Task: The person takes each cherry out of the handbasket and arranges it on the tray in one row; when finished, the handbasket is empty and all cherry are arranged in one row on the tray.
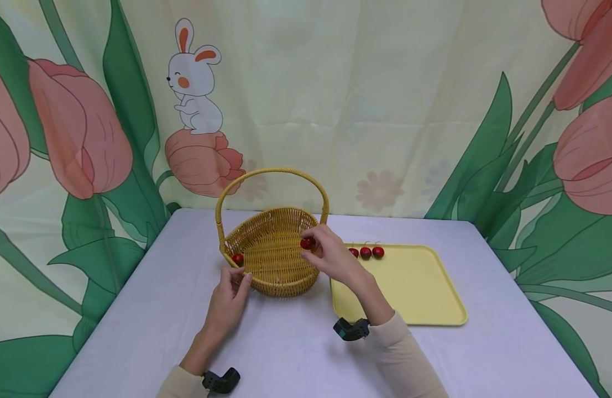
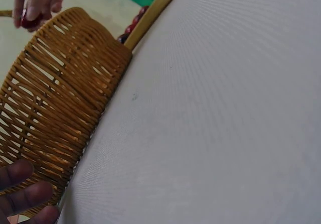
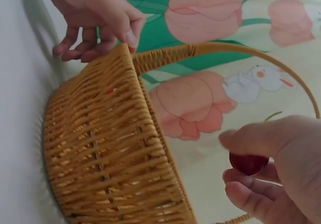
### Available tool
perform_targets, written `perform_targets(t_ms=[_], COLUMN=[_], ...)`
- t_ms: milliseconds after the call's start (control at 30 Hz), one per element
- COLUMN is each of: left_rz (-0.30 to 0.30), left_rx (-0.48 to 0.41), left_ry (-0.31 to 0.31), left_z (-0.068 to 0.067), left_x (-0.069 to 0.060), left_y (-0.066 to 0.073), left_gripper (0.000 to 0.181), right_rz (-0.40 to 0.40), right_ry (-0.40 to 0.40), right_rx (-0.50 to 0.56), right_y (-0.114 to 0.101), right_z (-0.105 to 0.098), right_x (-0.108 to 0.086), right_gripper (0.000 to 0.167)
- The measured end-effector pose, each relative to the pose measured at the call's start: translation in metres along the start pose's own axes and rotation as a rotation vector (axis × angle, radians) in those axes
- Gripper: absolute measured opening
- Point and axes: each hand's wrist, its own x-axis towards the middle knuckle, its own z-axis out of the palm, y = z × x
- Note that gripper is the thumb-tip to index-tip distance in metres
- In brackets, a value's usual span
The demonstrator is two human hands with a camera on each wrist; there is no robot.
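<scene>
Head view | right hand [image 1: 335,257] pinches a stemmed dark-red cherry [image 1: 307,244] over the 3 o'clock side of the wicker basket [image 1: 281,289] | left hand [image 1: 227,301] pinches it at 8 o'clock | second cherry [image 1: 238,259] inside, 9 o'clock | three visible cherries [image 1: 366,253] at 10 o'clock on the yellow tray [image 1: 410,290]

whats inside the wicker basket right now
One cherry shows inside the wicker basket, by its left rim. In the head view, the right hand, pinching a second cherry, covers part of the right side; anything behind it cannot be seen.
</scene>
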Motion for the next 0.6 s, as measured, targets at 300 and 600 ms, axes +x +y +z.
perform_targets(t_ms=[300, 600], left_rz=[0.013, 0.022], left_rx=[0.013, -0.002], left_ry=[0.003, 0.002], left_z=[0.001, 0.001], left_x=[0.0, 0.0], left_y=[-0.002, -0.004], left_gripper=[0.036, 0.036], right_rz=[0.061, 0.13], right_ry=[0.079, 0.141], right_rx=[-0.042, -0.039], right_y=[0.019, 0.039], right_z=[-0.014, -0.028], right_x=[-0.015, -0.024], right_gripper=[0.032, 0.034])
